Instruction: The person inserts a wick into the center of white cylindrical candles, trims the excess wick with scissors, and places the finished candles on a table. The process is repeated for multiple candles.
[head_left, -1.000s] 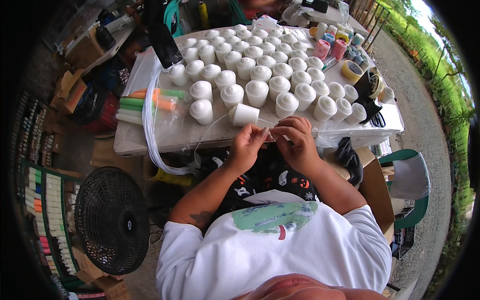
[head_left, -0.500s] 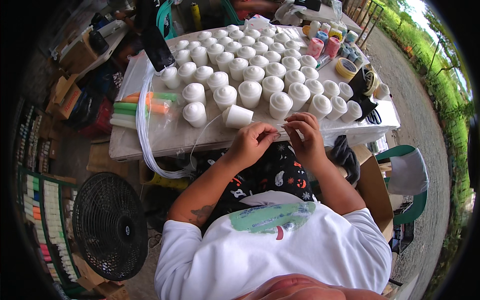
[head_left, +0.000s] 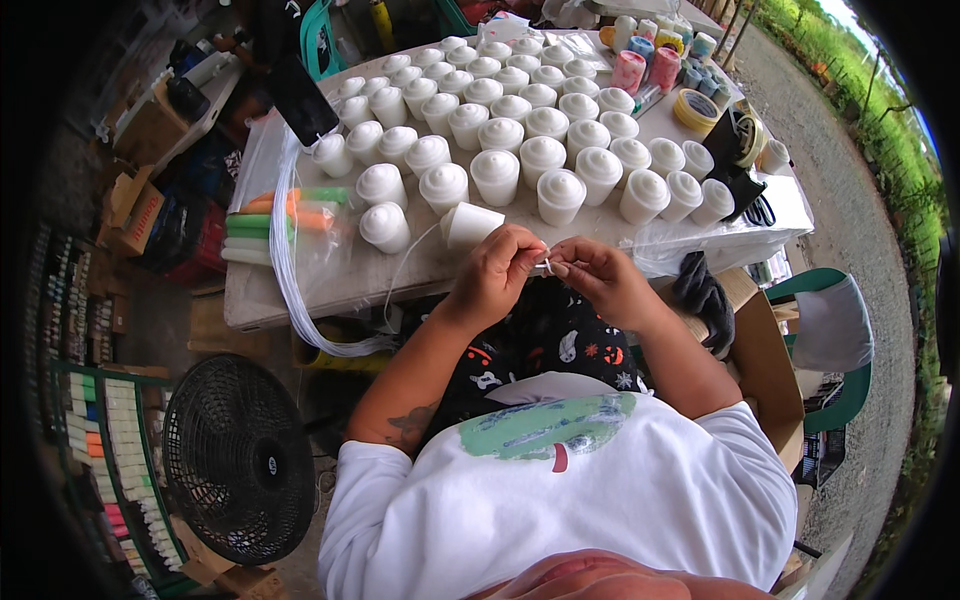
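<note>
At the table's near edge, my left hand (head_left: 498, 272) and my right hand (head_left: 598, 274) meet, fingertips pinched together. Both grip a short white cord (head_left: 546, 266), which seems looped or crossed between them; its finer detail is too small to make out. A white cup (head_left: 470, 227) lies tipped on its side just beyond my left hand. From beside this cup a thin white strand (head_left: 408, 255) curves down to the left. Many upright white cups with domed, pointed tops (head_left: 496, 178) stand in loose rows behind. A long bundle of white cords (head_left: 283, 240) hangs over the table's left edge.
Orange, green and white candle-like sticks (head_left: 270, 238) lie in plastic at the left. Coloured jars (head_left: 628, 72), tape rolls (head_left: 697, 108) and a black holder (head_left: 738, 165) occupy the right side. A black fan (head_left: 238, 460) stands at lower left, an open cardboard box (head_left: 765, 360) at right.
My hands have come closer together, the right one moving left and lower. The cord between them now shows as a small white loop or crossing. The view has shifted slightly.
</note>
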